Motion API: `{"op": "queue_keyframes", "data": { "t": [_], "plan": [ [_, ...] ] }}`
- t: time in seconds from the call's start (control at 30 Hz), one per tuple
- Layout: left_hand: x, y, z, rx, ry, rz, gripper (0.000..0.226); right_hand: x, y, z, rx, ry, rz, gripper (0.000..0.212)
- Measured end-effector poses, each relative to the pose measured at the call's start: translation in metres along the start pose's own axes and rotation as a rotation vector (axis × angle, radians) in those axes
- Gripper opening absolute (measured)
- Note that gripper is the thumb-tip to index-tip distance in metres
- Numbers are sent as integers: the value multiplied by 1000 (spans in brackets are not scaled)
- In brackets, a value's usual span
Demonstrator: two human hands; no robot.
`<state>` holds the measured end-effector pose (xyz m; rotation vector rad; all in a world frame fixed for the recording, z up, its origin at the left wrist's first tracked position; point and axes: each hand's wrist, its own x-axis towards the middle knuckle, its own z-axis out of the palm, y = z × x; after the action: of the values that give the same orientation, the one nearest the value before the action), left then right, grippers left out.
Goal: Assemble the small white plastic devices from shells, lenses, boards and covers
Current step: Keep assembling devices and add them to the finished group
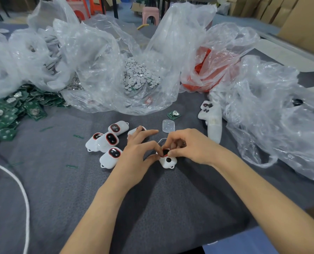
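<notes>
At the far left, a white cord (22,195) curved over the grey cloth-covered bench (152,208). Behind it, a heap of green circuit boards (11,110) lay at the foot of a crumpled clear plastic bag (33,57). Next came an open clear bag of small white round discs (139,76).

Nearer us, a cluster of finished white oval devices with red-rimmed dark windows (108,142) lay on the cloth, touching one another. Our left hand (137,158) sat just beside them. Its thumb and one curled finger pinched the left edge of the small white plastic shell (168,162), and its other fingers stretched out flat.

The shell sat between our two hands near the bench's middle, its round dark hole facing up. We could not tell whether it touched the cloth. Our right hand (187,145) had its fingers curled tight, pinching the red-rimmed dark lens (165,153) at the shell's far end.

Just beyond the hands lay a clear rounded plastic cover (168,126) and a single green board (174,114). To the right were a bag of orange-red parts (207,70), a white moulded handle-shaped piece (213,125) and a large crumpled clear bag (271,116).
</notes>
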<state>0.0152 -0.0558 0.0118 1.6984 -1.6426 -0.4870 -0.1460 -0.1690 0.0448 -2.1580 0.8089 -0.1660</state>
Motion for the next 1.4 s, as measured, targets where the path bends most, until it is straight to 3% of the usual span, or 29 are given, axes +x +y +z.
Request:
{"op": "queue_keyframes", "data": {
  "t": [0.37, 0.63, 0.87, 1.4],
  "plan": [
    [1, -1, 1, 42, -18, 26, 7, 21, -15, -15, 21, -263, 138, 18],
    [0, -1, 1, 30, -31, 38, 7, 15, -2, -19, 274, -243, 159, 14],
    [1, -4, 2, 54, -25, 70, 7, 16, 0, -17, 284, -196, 170, 11],
    [-1, -1, 3, 17, 2, 31, 22, 35, -10, -25, 164, -362, 338, 12]
  ]
}}
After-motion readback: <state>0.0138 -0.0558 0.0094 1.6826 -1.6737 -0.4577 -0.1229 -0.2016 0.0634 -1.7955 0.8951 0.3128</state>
